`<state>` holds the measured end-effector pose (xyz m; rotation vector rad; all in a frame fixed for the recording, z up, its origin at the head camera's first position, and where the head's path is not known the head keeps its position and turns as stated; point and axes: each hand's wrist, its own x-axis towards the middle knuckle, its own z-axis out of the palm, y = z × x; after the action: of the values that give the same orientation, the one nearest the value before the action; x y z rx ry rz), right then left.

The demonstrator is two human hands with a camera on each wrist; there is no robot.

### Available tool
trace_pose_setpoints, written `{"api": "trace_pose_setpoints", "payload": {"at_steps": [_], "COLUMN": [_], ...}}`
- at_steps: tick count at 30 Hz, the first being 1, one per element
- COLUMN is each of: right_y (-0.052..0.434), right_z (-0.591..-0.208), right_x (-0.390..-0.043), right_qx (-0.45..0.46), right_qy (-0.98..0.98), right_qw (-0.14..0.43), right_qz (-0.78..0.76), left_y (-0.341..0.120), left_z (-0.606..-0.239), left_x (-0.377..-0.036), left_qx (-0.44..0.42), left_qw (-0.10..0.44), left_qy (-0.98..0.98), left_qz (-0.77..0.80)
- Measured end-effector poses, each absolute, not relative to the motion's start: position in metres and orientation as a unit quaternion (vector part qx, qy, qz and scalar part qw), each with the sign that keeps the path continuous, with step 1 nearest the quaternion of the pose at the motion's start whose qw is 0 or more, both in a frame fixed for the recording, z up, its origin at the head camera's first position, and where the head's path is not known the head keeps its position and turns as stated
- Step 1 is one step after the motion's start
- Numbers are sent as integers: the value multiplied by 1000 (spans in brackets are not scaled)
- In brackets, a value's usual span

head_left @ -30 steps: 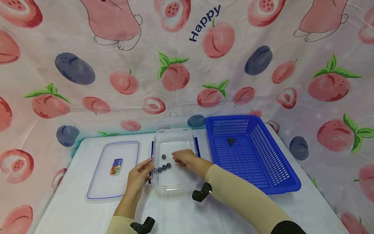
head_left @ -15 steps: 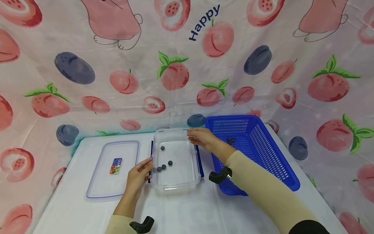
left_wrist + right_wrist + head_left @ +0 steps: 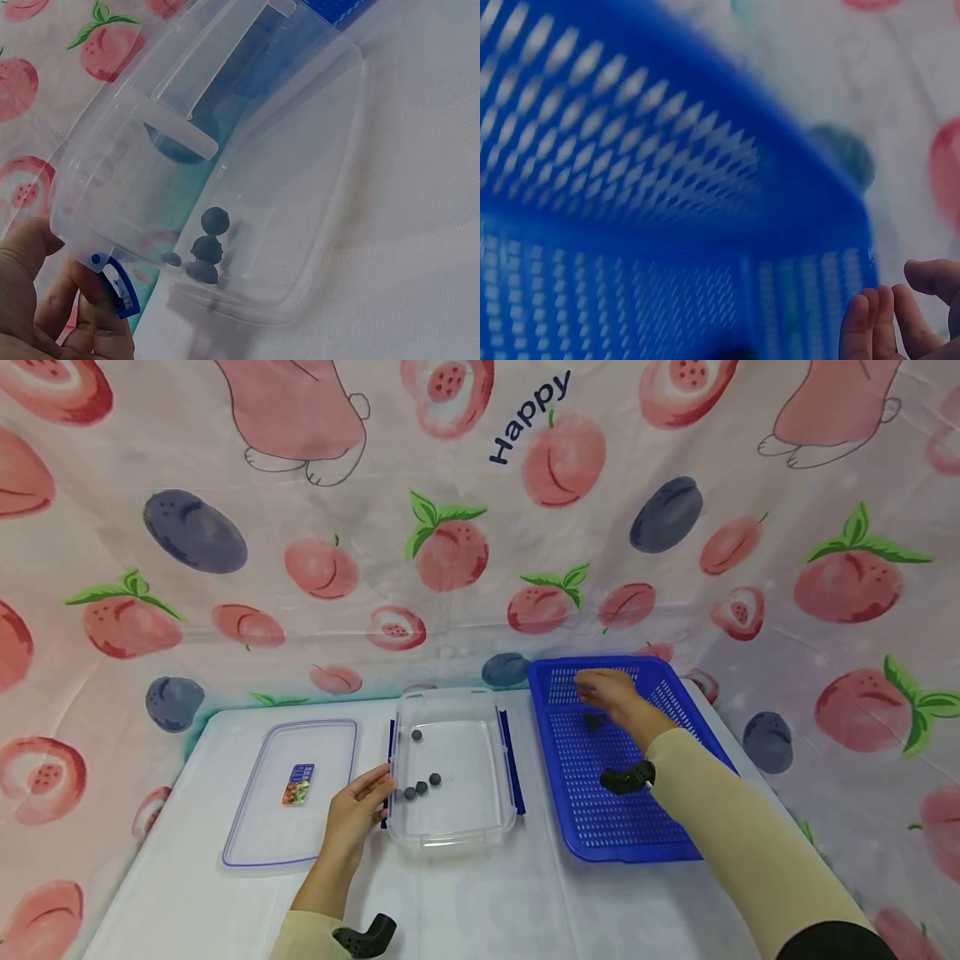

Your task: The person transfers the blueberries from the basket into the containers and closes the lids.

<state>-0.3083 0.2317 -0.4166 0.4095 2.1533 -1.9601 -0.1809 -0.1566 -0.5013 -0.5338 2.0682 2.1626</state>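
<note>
A clear plastic food container [image 3: 468, 835] with blue side clips stands on the table, several blueberries [image 3: 422, 787] on its floor. My left hand [image 3: 357, 810] holds its left side. In the left wrist view the thumb lies at the container's wall and the fingers curl by a blue clip [image 3: 124, 289]. Over the blue basket [image 3: 600, 827] is my right hand [image 3: 611, 692], above a small cluster of blueberries [image 3: 594, 721]. The right wrist view shows that hand's fingers [image 3: 883, 319] fairly straight, thumb apart, nothing visible between them.
Left of the container lies its clear lid [image 3: 255, 835] with a blue seal and a colourful label [image 3: 298, 785]. A white cloth covers the table [image 3: 465, 910]. Behind it hangs a fruit-print curtain [image 3: 450, 460].
My right hand has moved from inside the container to the right, over the basket. One blueberry in the container has rolled toward the back. The left hand keeps its place.
</note>
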Motion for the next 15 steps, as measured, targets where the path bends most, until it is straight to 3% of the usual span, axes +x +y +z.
{"api": "trace_pose_setpoints", "payload": {"at_steps": [15], "right_y": [261], "right_z": [-471], "right_x": [-295], "right_qx": [210], "right_qy": [731], "right_qw": [34], "right_qz": [-649], "left_y": [-156], "left_z": [-501], "left_x": [-182], "left_qx": [-177], "left_qw": [50], "left_qy": [680], "left_qz": [709]}}
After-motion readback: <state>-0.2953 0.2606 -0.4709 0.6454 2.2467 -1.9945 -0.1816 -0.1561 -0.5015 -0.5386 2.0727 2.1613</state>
